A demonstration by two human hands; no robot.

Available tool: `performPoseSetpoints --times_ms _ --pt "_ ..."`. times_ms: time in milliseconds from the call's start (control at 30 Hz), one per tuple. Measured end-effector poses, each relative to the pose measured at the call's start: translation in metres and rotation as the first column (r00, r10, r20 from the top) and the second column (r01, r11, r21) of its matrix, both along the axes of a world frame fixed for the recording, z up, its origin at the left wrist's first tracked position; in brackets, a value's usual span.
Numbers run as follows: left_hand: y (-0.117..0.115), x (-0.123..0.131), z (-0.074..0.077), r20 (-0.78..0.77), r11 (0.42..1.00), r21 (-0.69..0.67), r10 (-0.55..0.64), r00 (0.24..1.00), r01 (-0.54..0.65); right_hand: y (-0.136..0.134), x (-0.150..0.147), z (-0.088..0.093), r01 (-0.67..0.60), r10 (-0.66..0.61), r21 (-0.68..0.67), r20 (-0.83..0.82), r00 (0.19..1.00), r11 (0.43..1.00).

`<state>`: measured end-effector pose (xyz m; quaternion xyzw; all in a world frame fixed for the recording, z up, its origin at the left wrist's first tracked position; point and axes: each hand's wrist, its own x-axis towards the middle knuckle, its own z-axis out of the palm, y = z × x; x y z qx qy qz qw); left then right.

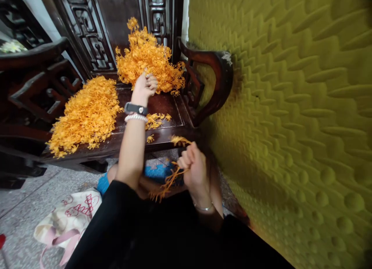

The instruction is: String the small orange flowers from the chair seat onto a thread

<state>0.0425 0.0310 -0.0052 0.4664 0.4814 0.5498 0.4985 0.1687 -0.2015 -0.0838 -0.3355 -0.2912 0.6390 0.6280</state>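
My left hand (pixel 145 85), with a dark band and a white bead bracelet at the wrist, reaches to the front of a tall heap of orange branching sprigs (pixel 148 52), which look like artificial flower parts. Its fingers are curled closed; what they pinch, if anything, is hidden. Nearer my body, my right hand (pixel 194 166) is closed around a few thin orange sprigs (pixel 171 180), whose frayed ends stick out on the left side of the fist, above and below. Loose orange pieces (pixel 155 121) lie on the wooden seat (pixel 162 104) beside my left forearm.
A second, flatter orange heap (pixel 90 110) covers the seat's left part. The dark carved chair has a curved armrest (pixel 222 77) on the right, close to a yellow-green embossed wall panel (pixel 290 106). A white cloth bag (pixel 69 218) with pink straps lies on the floor.
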Motion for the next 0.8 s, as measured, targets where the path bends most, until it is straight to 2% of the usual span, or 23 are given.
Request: performPoseSetpoints --times_ms 67,100,133,200,267,333,400,500,700,767,800 --pt "0.004 -0.015 -0.009 -0.187 0.999 0.034 0.047 0.981 -0.041 0.005 0.009 -0.003 0.054 -0.054 0.033 -0.014 0.998 0.998" --pt "0.005 -0.016 -0.017 -0.335 0.997 0.057 0.059 0.94 -0.042 0.008 0.012 -0.005 0.045 -0.044 0.048 -0.015 0.999 0.998" --pt "0.004 -0.013 -0.027 -0.502 0.996 0.085 0.063 0.863 -0.024 0.011 0.013 -0.006 0.013 -0.013 0.061 -0.011 1.0 0.998" --pt "0.0 -0.001 -0.049 -0.754 0.992 0.098 0.025 0.657 0.074 0.014 0.013 -0.009 -0.042 0.041 0.089 0.007 0.999 0.995" --pt "-0.005 0.012 -0.071 -0.863 0.984 0.054 -0.039 0.503 0.168 0.015 0.011 -0.014 -0.062 0.058 0.108 0.042 0.997 0.992" --pt "-0.01 0.021 -0.087 -0.895 0.981 -0.006 -0.092 0.436 0.195 0.015 0.012 -0.018 -0.066 0.058 0.112 0.069 0.996 0.991" --pt "-0.013 0.024 -0.096 -0.924 0.98 -0.061 -0.127 0.36 0.188 0.016 0.017 -0.021 -0.061 0.053 0.104 0.08 0.995 0.993" --pt "-0.018 0.023 -0.096 -0.952 0.982 -0.097 -0.139 0.272 0.164 0.017 0.024 -0.023 -0.025 0.014 0.104 0.105 0.994 0.994" --pt "-0.031 0.013 -0.078 -0.983 0.991 -0.062 -0.08 0.166 0.116 0.021 0.028 -0.028 0.125 -0.186 0.226 0.272 0.944 0.966" --pt "-0.036 0.007 -0.074 -0.98 0.987 -0.031 -0.061 0.187 0.159 0.022 0.029 -0.031 0.15 -0.247 0.287 0.34 0.907 0.946" --pt "-0.04 0.004 -0.073 -0.971 0.981 -0.006 -0.053 0.234 0.194 0.023 0.029 -0.032 0.161 -0.274 0.31 0.369 0.888 0.937"
